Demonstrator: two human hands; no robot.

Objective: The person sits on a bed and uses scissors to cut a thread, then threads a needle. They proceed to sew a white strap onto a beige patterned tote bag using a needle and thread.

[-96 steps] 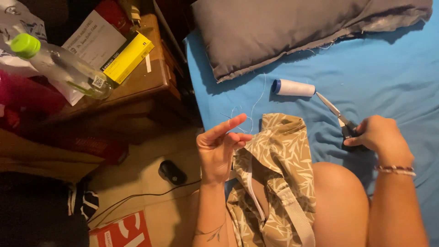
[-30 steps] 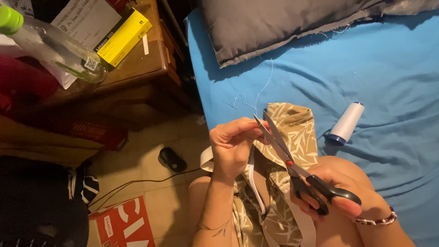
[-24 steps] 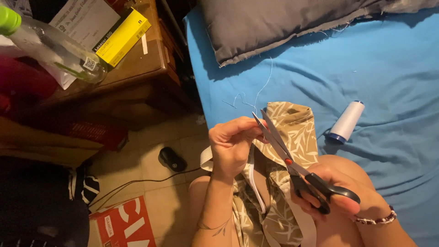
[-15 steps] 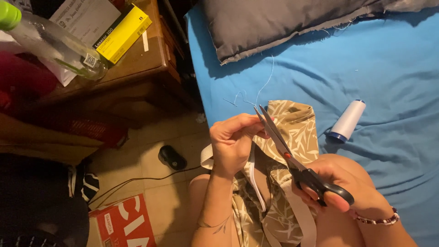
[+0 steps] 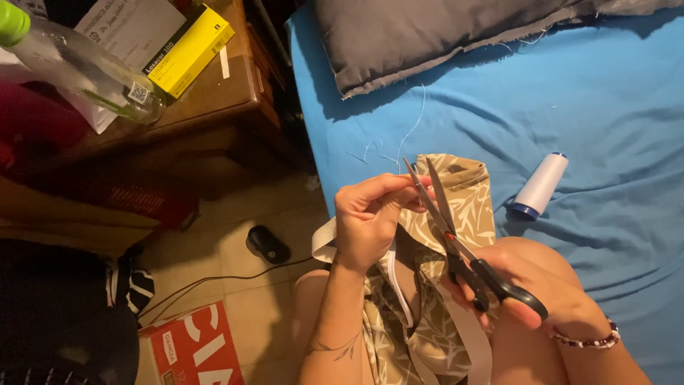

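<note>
My left hand (image 5: 370, 217) pinches the edge of a tan leaf-patterned fabric piece (image 5: 463, 196) lying over my lap, with a thin white thread (image 5: 410, 135) running up from my fingertips. My right hand (image 5: 541, 289) grips black-handled scissors (image 5: 463, 242) whose blades are slightly apart, their tips right beside my left fingertips and the thread. A white strap (image 5: 467, 331) hangs from the fabric. A white spool of thread (image 5: 540, 185) with a blue base lies on the blue bedsheet (image 5: 605, 107) to the right.
A grey pillow (image 5: 456, 36) lies at the top of the bed. A wooden bedside table (image 5: 206, 100) on the left carries a clear bottle (image 5: 78, 64), a yellow box (image 5: 189, 50) and papers. On the tiled floor sit a black mouse (image 5: 267, 244), a cable and a red box (image 5: 192, 346).
My right hand picked up the scissors and brought them to the fabric. Their blades have narrowed near the thread at my left fingertips. The spool now lies to the right.
</note>
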